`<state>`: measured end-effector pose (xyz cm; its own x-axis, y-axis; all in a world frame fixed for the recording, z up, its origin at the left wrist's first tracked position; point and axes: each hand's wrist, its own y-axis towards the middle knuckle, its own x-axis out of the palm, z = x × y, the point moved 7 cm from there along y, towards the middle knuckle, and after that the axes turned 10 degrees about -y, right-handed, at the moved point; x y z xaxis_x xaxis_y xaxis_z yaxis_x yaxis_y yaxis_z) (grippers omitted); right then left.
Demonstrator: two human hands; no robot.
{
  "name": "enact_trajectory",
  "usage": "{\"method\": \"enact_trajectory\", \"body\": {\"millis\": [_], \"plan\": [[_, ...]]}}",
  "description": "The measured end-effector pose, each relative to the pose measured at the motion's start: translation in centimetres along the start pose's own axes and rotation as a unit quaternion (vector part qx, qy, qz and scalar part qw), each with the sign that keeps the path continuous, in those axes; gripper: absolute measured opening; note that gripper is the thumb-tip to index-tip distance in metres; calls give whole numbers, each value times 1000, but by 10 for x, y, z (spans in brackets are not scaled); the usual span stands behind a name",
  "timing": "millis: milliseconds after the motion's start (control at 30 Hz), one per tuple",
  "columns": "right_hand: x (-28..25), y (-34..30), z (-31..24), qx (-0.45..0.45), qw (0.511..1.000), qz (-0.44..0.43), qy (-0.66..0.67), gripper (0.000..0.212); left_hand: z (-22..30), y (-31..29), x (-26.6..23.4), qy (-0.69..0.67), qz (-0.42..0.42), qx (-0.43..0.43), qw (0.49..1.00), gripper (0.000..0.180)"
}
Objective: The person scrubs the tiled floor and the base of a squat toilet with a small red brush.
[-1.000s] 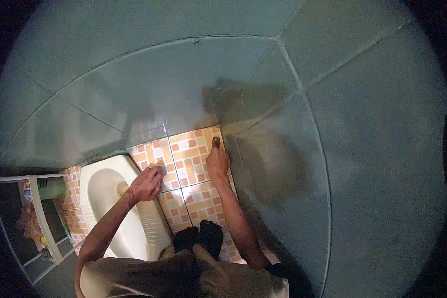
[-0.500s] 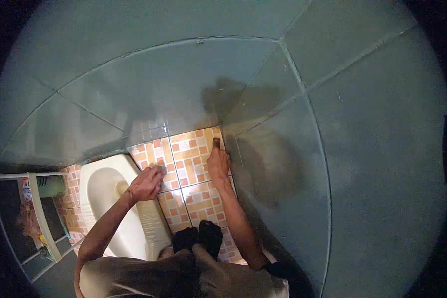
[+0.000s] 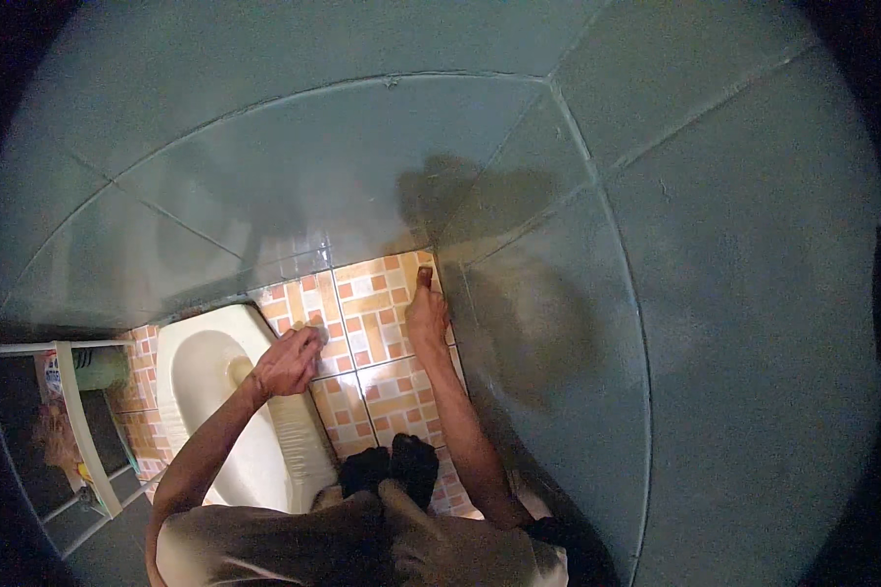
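Observation:
My right hand (image 3: 428, 318) reaches down to the tiled floor (image 3: 367, 293) in the corner, beside the right wall. Its fingers are closed on a small dark brown piece (image 3: 425, 276), whose end sticks out ahead of the hand toward the far wall. What kind of thing it is cannot be made out. Over the right rim of a cream squat toilet (image 3: 299, 460), my left hand (image 3: 289, 362) hangs with its fingers curled in. Whatever those fingers hold, if anything, is hidden.
Grey-green walls (image 3: 303, 176) close in ahead and on the right (image 3: 558, 313). At the left stands a white rack (image 3: 88, 430) with a green container (image 3: 100, 369) and other items. My feet in dark footwear (image 3: 414, 465) are on the tiles right of the toilet.
My right hand has shifted slightly forward and left along the floor with the brown piece. My left hand stays nearly in place.

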<state>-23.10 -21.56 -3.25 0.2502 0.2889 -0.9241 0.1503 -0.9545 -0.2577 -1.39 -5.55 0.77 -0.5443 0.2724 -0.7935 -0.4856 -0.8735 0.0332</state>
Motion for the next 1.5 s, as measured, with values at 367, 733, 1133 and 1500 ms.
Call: {"method": "enact_trajectory", "body": {"millis": [367, 733, 1133, 1500], "plan": [[-5, 21, 6, 12, 999, 30, 32, 49, -6, 3, 10, 11, -20, -7, 1000, 42], [11, -46, 11, -4, 998, -59, -25, 72, -4, 4, 6, 0, -7, 2, 1000, 43], [0, 37, 6, -16, 995, 87, 46, 43, 1, 9, 5, 13, -22, -4, 1000, 39], [1, -11, 14, -2, 999, 27, 19, 54, 3, 6, 1, 21, -9, -4, 1000, 40]]}}
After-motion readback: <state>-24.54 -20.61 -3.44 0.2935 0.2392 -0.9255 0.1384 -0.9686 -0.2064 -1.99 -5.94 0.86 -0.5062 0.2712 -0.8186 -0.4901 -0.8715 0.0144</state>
